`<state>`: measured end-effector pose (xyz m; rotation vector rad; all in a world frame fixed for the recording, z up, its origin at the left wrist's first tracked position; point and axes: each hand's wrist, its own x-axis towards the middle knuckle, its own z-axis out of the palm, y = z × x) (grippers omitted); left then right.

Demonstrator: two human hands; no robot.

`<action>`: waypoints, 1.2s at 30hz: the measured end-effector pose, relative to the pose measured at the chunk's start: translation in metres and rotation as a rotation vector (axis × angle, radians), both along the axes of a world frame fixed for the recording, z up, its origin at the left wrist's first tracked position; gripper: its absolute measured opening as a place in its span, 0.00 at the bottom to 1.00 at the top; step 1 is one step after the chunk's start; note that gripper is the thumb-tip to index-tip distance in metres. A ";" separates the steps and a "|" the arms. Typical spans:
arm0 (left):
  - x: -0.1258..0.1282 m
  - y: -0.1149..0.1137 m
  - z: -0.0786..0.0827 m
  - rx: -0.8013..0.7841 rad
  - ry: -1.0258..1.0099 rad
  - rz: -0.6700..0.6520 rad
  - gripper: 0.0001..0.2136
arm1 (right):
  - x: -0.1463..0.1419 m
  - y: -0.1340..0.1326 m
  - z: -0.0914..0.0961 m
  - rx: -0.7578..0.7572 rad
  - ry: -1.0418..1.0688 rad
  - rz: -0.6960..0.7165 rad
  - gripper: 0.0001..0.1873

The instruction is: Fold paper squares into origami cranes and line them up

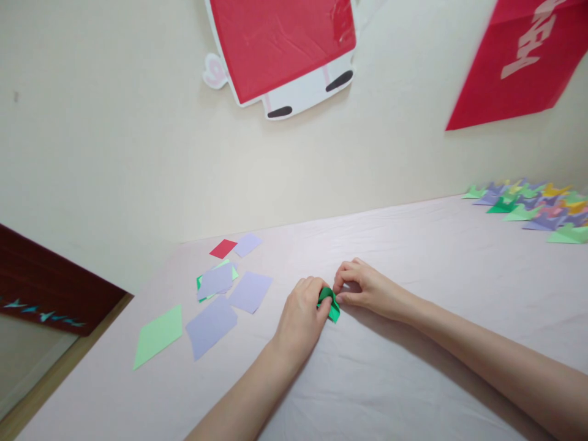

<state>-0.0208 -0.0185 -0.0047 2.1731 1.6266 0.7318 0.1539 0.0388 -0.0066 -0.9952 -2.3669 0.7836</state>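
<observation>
In the head view, a small piece of folded green paper is held low over the pale sheet near the middle. My left hand is closed on its left side, the thumb pressed over the front and the other fingers behind. From the right, my right hand meets the paper's edge in a pinch of thumb and index finger. The paper curls up between the two hands, and part of it is hidden by the left fingers.
Left of my hands lie loose paper squares: a light green one, several lavender ones and a red one. Many folded paper pieces stand in rows at the far right. A wall with red decorations rises behind.
</observation>
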 end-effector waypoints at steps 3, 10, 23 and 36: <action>-0.001 0.003 0.003 -0.043 -0.045 0.015 0.07 | -0.005 0.000 0.001 0.002 -0.037 -0.027 0.04; -0.007 0.006 0.008 -0.129 -0.167 0.020 0.07 | -0.011 0.001 0.003 0.019 -0.076 -0.043 0.04; -0.008 0.008 0.014 -0.189 -0.188 -0.005 0.04 | -0.014 0.002 0.001 0.026 -0.082 -0.071 0.05; -0.002 0.007 0.007 -0.093 -0.328 0.078 0.08 | -0.012 0.002 0.001 -0.002 0.126 -0.104 0.08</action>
